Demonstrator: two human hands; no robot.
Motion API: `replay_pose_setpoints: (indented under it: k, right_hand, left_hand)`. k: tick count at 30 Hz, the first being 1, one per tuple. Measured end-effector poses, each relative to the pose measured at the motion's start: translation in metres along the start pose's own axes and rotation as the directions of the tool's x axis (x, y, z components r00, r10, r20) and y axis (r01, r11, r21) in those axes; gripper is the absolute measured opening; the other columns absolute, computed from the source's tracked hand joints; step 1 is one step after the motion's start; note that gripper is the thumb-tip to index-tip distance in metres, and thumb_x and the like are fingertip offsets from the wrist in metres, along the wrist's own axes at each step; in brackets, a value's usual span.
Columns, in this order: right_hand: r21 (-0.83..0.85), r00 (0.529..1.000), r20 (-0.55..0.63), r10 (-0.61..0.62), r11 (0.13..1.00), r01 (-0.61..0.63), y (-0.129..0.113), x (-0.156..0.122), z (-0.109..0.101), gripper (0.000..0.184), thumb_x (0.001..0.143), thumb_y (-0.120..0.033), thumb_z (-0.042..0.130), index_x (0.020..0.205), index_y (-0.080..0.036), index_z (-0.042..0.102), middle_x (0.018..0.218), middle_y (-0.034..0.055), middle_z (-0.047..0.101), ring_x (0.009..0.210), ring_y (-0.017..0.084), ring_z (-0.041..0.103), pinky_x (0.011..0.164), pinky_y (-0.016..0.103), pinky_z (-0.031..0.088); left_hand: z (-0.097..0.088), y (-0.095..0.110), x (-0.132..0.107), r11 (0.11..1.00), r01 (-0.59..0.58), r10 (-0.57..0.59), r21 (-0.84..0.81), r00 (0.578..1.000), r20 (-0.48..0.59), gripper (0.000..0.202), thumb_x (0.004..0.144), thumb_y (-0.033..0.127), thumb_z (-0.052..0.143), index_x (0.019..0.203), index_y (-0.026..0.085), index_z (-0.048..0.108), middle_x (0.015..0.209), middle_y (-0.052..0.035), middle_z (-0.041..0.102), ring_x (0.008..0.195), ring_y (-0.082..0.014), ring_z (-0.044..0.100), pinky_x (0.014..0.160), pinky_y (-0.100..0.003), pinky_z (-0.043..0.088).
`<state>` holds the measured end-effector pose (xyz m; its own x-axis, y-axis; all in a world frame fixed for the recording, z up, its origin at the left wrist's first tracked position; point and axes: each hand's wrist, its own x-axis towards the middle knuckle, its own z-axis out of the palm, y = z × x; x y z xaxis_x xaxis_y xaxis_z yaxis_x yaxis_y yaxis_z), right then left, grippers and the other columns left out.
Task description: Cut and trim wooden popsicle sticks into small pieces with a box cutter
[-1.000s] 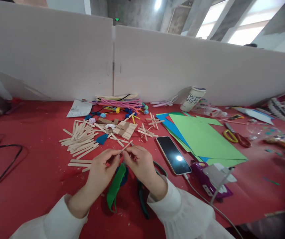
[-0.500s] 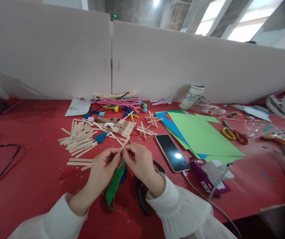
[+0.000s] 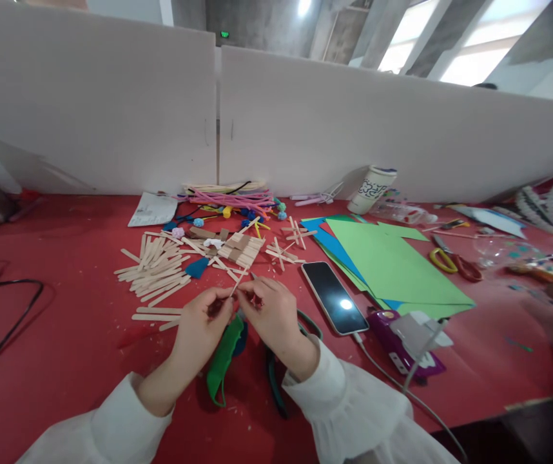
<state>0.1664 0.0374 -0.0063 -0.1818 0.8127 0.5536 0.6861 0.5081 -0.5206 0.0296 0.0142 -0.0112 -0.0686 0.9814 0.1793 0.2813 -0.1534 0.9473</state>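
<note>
Stick [image 3: 240, 280] turned narrow-edged | left hand [image 3: 202, 324] pinching | right hand [image 3: 272, 316] curled alongside

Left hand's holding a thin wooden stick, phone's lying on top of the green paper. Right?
Not quite: the phone lies on the red table, beside the green paper, as the head view shows. The left hand does hold a thin wooden stick.

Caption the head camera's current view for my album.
Left hand and right hand at a wooden stick, craft sticks piled beyond on the red table.
</note>
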Motion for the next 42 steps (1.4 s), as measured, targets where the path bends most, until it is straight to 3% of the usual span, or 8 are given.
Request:
replay_pose_setpoints:
  k: [8, 15, 21, 37, 42]
  right_hand:
    - [0.03, 1.0, 0.01, 0.005, 1.0, -0.006, -0.003, -0.001, -0.002, 0.012, 0.076, -0.018, 0.056, 0.067, -0.021, 0.063, 0.063, 0.0, 0.063, 0.061, 0.014, 0.058, 0.06, 0.025, 0.04]
    - [0.079, 1.0, 0.009, 0.024, 0.997, -0.025, -0.004, -0.001, -0.001, 0.012, 0.073, -0.016, 0.055, 0.063, -0.021, 0.06, 0.06, -0.0012, 0.061, 0.058, 0.012, 0.056, 0.058, 0.023, 0.04]
    - [0.12, 1.0, -0.004, 0.031, 0.992, -0.03, -0.006, -0.001, -0.002, 0.012, 0.069, -0.013, 0.053, 0.06, -0.02, 0.055, 0.058, -0.0018, 0.057, 0.056, 0.012, 0.053, 0.055, 0.022, 0.038]
    - [0.227, 0.998, 0.013, 0.069, 0.971, -0.071, -0.007, 0.001, -0.003, 0.011, 0.063, -0.012, 0.05, 0.056, -0.021, 0.047, 0.057, -0.0023, 0.051, 0.056, 0.012, 0.047, 0.055, 0.024, 0.036]
    - [0.278, 0.996, 0.049, 0.077, 0.957, -0.088, -0.008, 0.001, -0.005, 0.021, 0.074, -0.02, 0.048, 0.053, -0.021, 0.043, 0.052, -0.0026, 0.047, 0.052, 0.012, 0.045, 0.054, 0.025, 0.036]
  left_hand:
    - [-0.008, 0.006, 0.0, 0.962, -0.161, 0.155, 0.218, 0.987, 0.046, 0.018, 0.081, 0.027, 0.049, 0.08, 0.018, 0.065, 0.078, -0.003, 0.069, 0.073, -0.0159, 0.063, 0.065, -0.024, 0.047]
    - [-0.007, 0.011, 0.0, 0.954, -0.198, 0.186, 0.224, 0.98, 0.073, 0.017, 0.078, 0.024, 0.048, 0.072, 0.018, 0.062, 0.068, -0.0011, 0.064, 0.062, -0.0135, 0.058, 0.059, -0.022, 0.044]
    - [-0.005, 0.008, -0.001, 0.959, -0.212, 0.201, 0.188, 0.977, 0.078, 0.016, 0.078, 0.022, 0.048, 0.071, 0.018, 0.062, 0.071, -0.0022, 0.065, 0.067, -0.0142, 0.06, 0.064, -0.024, 0.046]
    - [0.003, 0.0, -0.003, 0.989, 0.081, -0.069, -0.124, 0.993, 0.097, 0.02, 0.076, 0.033, 0.056, 0.083, 0.016, 0.062, 0.069, -0.001, 0.065, 0.058, -0.0122, 0.059, 0.056, -0.022, 0.047]
    - [0.001, 0.005, 0.0, 0.958, 0.18, -0.168, -0.222, 0.983, 0.071, 0.025, 0.073, 0.038, 0.06, 0.081, 0.015, 0.061, 0.064, 0.0006, 0.063, 0.05, -0.0096, 0.054, 0.048, -0.02, 0.043]
